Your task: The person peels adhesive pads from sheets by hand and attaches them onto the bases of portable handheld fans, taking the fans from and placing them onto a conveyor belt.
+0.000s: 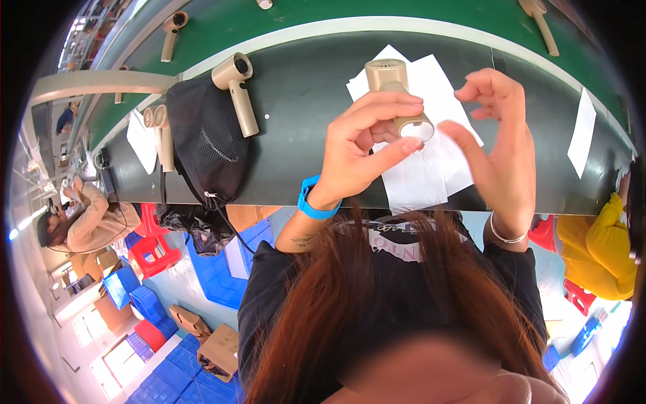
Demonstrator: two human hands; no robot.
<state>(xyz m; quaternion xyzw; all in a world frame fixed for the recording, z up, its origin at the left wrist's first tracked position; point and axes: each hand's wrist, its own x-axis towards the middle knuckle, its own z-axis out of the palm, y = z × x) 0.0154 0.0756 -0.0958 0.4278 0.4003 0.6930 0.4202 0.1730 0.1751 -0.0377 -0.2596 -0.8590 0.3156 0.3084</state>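
Note:
My left hand (363,138) is closed round the handle of a gold hair dryer (387,74). The dryer's head, with a slotted grille, points away from me. Its handle end, pale and round, faces up toward me between my fingers and thumb. To the right of it, my right hand (501,135) is raised with fingers curved and thumb apart, holding nothing. Beneath the dryer, white paper sheets (457,128) overlap on the dark table (303,101).
Left of me a black mesh bag (202,128) lies on the table, with another gold hair dryer (242,101) across it. More dryers stand by a white sheet (142,145) farther left. Beyond the pale rail runs a green belt (431,15) carrying other dryers. People sit on both sides.

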